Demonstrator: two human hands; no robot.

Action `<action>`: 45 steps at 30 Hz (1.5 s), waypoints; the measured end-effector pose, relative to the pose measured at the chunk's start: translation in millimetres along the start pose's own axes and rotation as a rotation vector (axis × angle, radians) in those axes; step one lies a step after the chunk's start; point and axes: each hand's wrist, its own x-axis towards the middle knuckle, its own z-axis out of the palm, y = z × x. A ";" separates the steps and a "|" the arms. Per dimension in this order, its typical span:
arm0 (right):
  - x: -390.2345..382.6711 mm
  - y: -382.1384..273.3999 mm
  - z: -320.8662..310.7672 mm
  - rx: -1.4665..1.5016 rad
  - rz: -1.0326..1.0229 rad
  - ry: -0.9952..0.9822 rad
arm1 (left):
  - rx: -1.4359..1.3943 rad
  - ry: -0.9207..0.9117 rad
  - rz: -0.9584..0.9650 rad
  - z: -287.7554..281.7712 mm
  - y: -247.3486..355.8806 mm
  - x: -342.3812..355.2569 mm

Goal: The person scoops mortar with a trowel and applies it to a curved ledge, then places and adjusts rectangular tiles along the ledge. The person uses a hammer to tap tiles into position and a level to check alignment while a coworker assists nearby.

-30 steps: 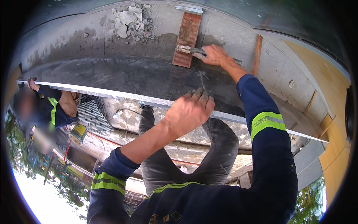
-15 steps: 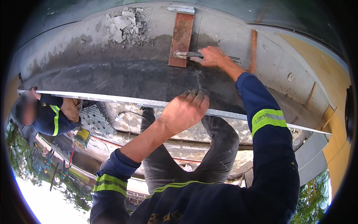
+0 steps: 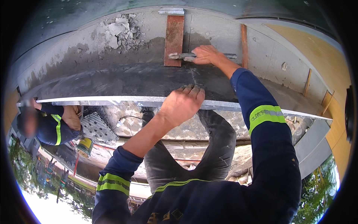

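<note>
My right hand (image 3: 206, 55) is closed round the dark handle of a hammer (image 3: 182, 56). The hammer's pale, worn head lies over the near end of a grooved reddish-brown board (image 3: 174, 37). That board reaches from a long dark stone slab (image 3: 130, 80) back across the grey surface behind it. My left hand (image 3: 184, 100) rests over the slab's pale front edge, its fingers lying on top near a thin joint between two slab pieces. Its thumb is hidden.
Broken mortar lumps (image 3: 121, 31) lie behind the slab. A reddish strip (image 3: 244, 44) stands to the right, near a yellowish panel (image 3: 317, 48). At the left, a co-worker (image 3: 52, 123) has a hand at the slab's end. Below are a perforated grey mat (image 3: 97, 127) and a bucket (image 3: 85, 146).
The whole view has shifted slightly, so the board and both hands appear a little further left. My hands keep about the same places on the hammer and the slab edge.
</note>
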 end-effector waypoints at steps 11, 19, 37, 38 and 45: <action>-187.4 -58.9 -111.8 -0.147 0.236 0.128 | -0.133 -0.357 -0.178 -30.4 -7.0 3.0; -333.8 -54.4 -48.0 0.342 0.590 0.564 | 0.042 -0.408 -0.295 -85.4 -76.3 -73.1; -319.0 -39.1 11.1 1.693 0.786 0.737 | -0.078 -0.551 -0.479 -107.4 -125.5 -81.6; -318.7 -36.8 9.7 1.734 0.789 0.734 | -0.077 -0.550 -0.489 -107.6 -125.5 -80.9; -314.1 -28.1 7.9 1.826 0.778 0.734 | -0.076 -0.561 -0.465 -104.9 -128.9 -79.9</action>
